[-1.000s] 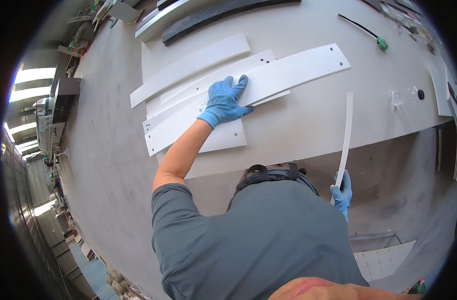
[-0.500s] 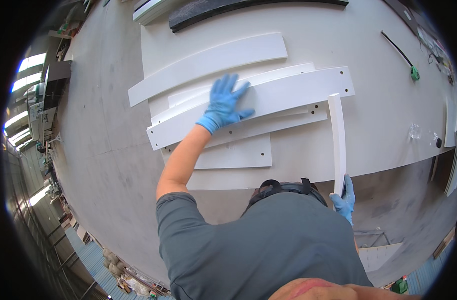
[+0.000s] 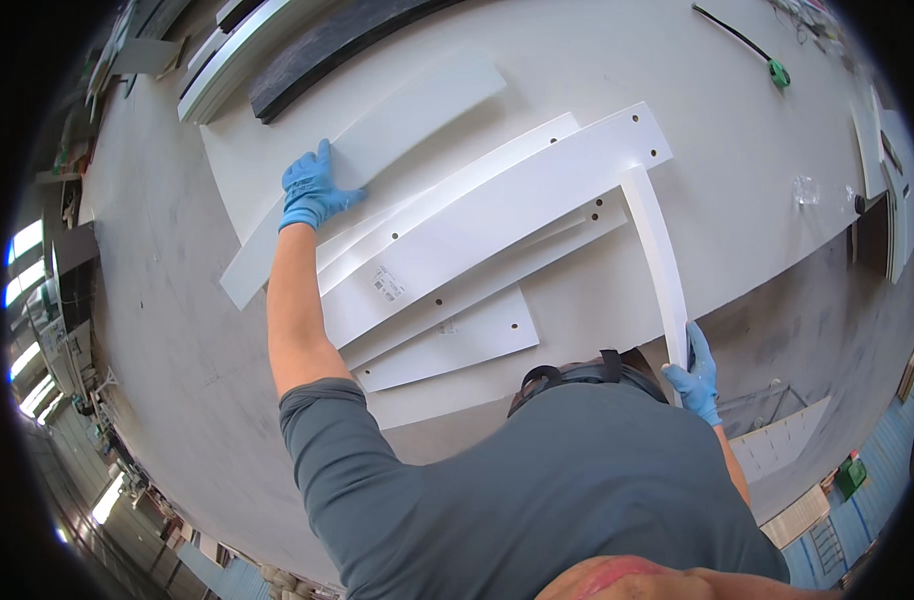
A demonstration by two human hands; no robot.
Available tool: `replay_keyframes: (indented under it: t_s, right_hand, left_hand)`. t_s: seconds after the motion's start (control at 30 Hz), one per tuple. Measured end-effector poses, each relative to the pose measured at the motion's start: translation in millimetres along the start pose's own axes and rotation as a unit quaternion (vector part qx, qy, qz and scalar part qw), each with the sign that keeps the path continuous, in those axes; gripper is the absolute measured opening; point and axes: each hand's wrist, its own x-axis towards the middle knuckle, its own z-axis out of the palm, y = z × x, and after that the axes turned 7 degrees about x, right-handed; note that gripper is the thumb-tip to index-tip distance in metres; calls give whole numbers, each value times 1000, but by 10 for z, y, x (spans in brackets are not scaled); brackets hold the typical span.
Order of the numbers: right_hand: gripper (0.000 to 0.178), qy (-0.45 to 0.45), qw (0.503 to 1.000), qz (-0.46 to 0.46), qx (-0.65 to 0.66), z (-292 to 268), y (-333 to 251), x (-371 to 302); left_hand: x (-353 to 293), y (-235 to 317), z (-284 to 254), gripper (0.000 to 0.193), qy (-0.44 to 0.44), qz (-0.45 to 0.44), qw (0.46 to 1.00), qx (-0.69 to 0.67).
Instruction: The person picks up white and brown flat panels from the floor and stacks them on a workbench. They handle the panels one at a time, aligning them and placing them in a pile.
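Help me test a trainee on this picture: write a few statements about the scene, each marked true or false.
1. The right hand holds a narrow white strip. True.
2. The left hand is apart from every panel. False: it touches a plain white panel.
3. The labelled white panel has two holes near its right end. True.
4. The dark beam lies nearer the person than the labelled white panel. False: it lies farther away.
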Motion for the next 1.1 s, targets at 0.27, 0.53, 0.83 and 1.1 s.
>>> replay_keyframes:
  t_s: [0.27,0.53,0.83,1.1]
  right_hand:
    - [96,-4,997,-22,80,-241,223,-92]
    - [95,9,987,-104,121,-845,667,-262]
    - [95,128,954,-158,219,-2316,2139,-987]
    - [93,254,906,-104,322,-3821,3029,-1677]
  left_hand:
    - [-433,276,-1275,115,251,-90,963,42]
    - [-1683,1634,-3431,120,536,54,842,33]
    - [-3586,4783,-4388,123,574,281,768,-44]
    - [-4359,7527,-4644,131,482,489,701,-193]
